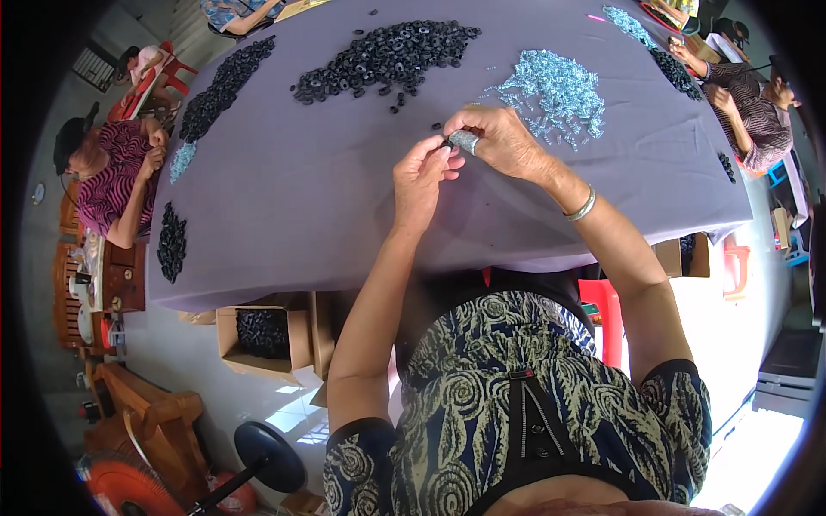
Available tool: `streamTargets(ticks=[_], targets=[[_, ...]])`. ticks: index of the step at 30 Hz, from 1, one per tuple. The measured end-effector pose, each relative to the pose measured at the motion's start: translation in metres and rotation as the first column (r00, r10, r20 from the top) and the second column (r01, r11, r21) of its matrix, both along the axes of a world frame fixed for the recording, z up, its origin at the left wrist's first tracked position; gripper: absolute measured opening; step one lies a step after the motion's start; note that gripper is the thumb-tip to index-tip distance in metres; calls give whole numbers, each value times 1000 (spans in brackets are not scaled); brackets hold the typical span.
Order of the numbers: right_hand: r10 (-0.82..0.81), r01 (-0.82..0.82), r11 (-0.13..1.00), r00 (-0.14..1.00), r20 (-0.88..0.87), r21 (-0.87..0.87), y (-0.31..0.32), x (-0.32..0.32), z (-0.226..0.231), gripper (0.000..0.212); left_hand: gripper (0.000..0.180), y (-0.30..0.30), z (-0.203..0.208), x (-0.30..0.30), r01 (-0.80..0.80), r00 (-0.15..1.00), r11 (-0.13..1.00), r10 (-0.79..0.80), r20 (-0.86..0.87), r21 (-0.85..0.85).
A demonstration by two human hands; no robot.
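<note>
Both hands raised over the middle of the table (344, 224), which is draped in a grey-purple cloth. Left hand (420, 181): grip pinched shut, fingertips meeting those of the other hand on a small black ring (446, 143). Right hand (503, 138): grip closed around a cluster of small silvery parts (465, 139), thumb and forefinger on the same ring. Ring and cluster held just above the cloth, touching each other between the two hands. Silver bangle (582, 207) on the right wrist. Beyond the hands, a heap of black rings (387, 56); to its right, a heap of pale blue-silver parts (551, 90), near the right hand. Under the table's left edge, an open cardboard box (262, 335) containing black rings.
</note>
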State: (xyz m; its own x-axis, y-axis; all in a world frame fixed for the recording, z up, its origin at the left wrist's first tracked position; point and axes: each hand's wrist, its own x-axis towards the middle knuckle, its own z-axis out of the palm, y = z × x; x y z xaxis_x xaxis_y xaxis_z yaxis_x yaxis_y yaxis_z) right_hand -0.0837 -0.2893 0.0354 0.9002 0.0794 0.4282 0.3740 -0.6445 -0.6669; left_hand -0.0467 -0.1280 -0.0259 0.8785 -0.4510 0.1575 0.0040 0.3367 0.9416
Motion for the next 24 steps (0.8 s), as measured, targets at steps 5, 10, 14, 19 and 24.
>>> streamTargets(ticks=[5, 10, 14, 19, 24], targets=[[-44, 45, 999, 999, -32, 12, 3, -4, 0, 23, 28, 2, -2, 2, 45, 999, 999, -45, -20, -10], [-65, 69, 996, 994, -83, 51, 4, -6, 3, 26, 29, 3, -2, 3, 56, 996, 995, -61, -64, -81], [-41, 46, 997, 996, -76, 70, 3, -6, 1, 26, 28, 6, 1, 4, 72, 985, 994, -84, -147, -88], [-32, 43, 995, 994, -107, 94, 1, -7, 2, 24, 24, 9, 5, 7, 109, 969, 989, -128, -210, -102], [-9, 26, 992, 991, -133, 127, 1, -8, -2, 17, 25, 9, 0, 8, 126, 980, 984, -143, -136, -123]])
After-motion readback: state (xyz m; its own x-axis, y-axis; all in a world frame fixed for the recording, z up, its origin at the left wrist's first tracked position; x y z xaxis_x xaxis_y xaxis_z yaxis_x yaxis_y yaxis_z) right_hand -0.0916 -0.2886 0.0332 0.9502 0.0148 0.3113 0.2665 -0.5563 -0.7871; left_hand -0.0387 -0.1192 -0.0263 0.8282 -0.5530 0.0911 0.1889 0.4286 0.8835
